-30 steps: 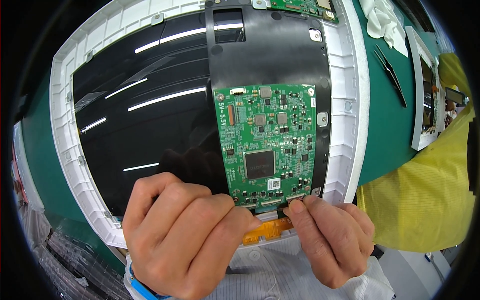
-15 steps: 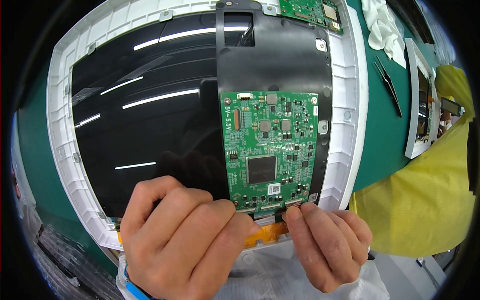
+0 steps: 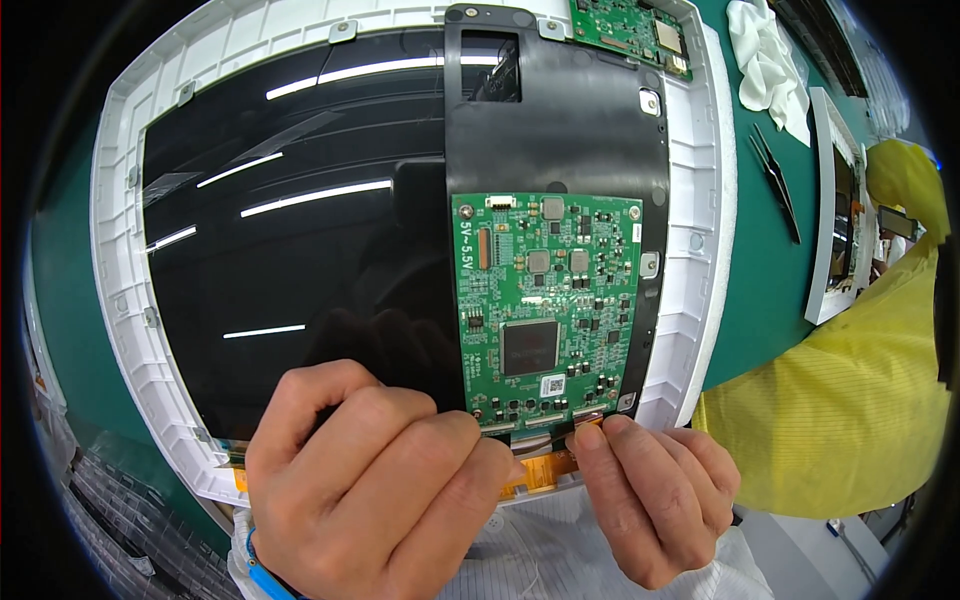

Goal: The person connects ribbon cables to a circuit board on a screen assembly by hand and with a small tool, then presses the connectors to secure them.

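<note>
A green circuit board [image 3: 577, 300] with a large dark chip is fixed on a black plate [image 3: 560, 140] over a glossy black display panel [image 3: 300, 270] in a white plastic frame [image 3: 112, 240]. At the board's lower edge my right hand [image 3: 660, 495] pinches the end of a flat ribbon cable [image 3: 588, 421] by a connector. My left hand [image 3: 370, 480] is closed, fingers curled near the board's lower left corner; what they grip is hidden. Between the hands an orange flex strip [image 3: 545, 472] runs along the panel's near edge.
A smaller green board [image 3: 625, 35] sits at the frame's top right corner. Black tweezers [image 3: 775, 185] and a white cloth [image 3: 765, 60] lie on the green mat [image 3: 750, 290]. Another framed unit [image 3: 835, 200] stands at the right, beside a person's yellow sleeve [image 3: 830, 400].
The frame with its board sits slightly lower and farther right in view. Both hands keep nearly the same grip at the board's lower edge.
</note>
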`<act>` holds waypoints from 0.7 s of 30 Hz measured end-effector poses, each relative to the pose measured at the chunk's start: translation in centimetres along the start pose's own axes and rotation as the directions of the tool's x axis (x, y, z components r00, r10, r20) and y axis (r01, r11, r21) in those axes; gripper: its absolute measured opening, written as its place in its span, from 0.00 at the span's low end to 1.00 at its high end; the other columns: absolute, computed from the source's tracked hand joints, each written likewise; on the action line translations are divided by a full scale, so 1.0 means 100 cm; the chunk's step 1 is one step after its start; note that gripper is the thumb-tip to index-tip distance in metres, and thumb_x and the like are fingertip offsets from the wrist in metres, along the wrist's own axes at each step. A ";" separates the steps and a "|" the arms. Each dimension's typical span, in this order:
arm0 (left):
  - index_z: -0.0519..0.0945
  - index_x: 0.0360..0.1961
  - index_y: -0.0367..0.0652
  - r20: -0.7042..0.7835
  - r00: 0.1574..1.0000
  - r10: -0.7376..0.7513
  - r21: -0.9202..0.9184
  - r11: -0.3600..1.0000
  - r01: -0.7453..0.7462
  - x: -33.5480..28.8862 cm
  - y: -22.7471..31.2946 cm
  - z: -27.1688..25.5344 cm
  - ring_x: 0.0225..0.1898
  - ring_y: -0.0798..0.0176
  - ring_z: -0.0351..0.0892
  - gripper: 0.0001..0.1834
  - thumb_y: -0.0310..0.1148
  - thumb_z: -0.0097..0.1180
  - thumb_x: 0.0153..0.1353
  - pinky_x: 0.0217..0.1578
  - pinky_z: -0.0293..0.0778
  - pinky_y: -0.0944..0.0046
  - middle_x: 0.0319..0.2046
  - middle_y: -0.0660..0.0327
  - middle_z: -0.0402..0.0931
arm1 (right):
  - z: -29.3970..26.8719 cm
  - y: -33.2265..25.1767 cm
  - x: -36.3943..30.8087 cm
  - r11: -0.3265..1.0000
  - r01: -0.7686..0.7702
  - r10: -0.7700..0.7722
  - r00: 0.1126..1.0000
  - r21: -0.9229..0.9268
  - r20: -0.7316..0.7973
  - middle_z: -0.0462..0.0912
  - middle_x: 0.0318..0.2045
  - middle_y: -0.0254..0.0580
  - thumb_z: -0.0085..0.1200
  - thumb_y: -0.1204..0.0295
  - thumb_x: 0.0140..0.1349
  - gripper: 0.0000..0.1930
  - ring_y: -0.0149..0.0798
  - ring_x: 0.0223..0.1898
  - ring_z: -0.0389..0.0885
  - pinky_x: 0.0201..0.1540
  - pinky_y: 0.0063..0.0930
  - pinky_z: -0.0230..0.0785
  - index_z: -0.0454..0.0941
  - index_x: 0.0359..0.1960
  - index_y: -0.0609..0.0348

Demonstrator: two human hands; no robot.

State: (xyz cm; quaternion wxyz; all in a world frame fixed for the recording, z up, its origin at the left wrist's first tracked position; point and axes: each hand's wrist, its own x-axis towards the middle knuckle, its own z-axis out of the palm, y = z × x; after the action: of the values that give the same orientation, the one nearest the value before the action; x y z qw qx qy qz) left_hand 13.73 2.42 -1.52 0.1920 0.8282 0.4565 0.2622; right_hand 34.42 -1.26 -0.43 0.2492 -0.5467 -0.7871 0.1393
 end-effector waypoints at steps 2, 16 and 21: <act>0.88 0.26 0.48 -0.006 1.000 0.013 -0.018 1.000 -0.013 0.002 0.002 0.000 0.26 0.63 0.75 0.11 0.43 0.72 0.46 0.30 0.71 0.59 0.23 0.66 0.76 | -0.002 0.001 -0.004 1.000 -0.006 0.006 1.000 -0.017 -0.004 0.83 0.30 0.41 0.77 0.82 0.41 0.18 0.32 0.23 0.81 0.22 0.22 0.71 0.90 0.37 0.61; 0.88 0.30 0.47 0.005 1.000 -0.028 -0.009 1.000 0.028 0.003 0.020 0.009 0.28 0.63 0.79 0.12 0.35 0.75 0.43 0.29 0.69 0.60 0.27 0.66 0.80 | 0.011 0.009 -0.002 0.998 -0.059 0.059 0.996 -0.004 -0.072 0.83 0.29 0.41 0.78 0.82 0.41 0.18 0.33 0.23 0.81 0.22 0.22 0.71 0.89 0.36 0.61; 0.88 0.32 0.48 -0.027 1.000 -0.007 0.073 0.997 0.009 0.004 0.024 0.014 0.28 0.63 0.79 0.13 0.32 0.76 0.42 0.28 0.67 0.61 0.27 0.66 0.80 | 0.011 0.008 -0.003 0.997 -0.078 0.079 0.993 0.019 -0.091 0.83 0.29 0.41 0.78 0.82 0.41 0.17 0.33 0.23 0.81 0.22 0.22 0.71 0.89 0.36 0.61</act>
State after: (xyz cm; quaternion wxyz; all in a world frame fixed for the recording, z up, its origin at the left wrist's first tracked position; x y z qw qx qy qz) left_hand 16.35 1.43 -1.17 0.1564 0.8293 0.4717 0.2555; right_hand 34.56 -1.22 -1.85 0.2836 -0.5812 -0.7516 0.1298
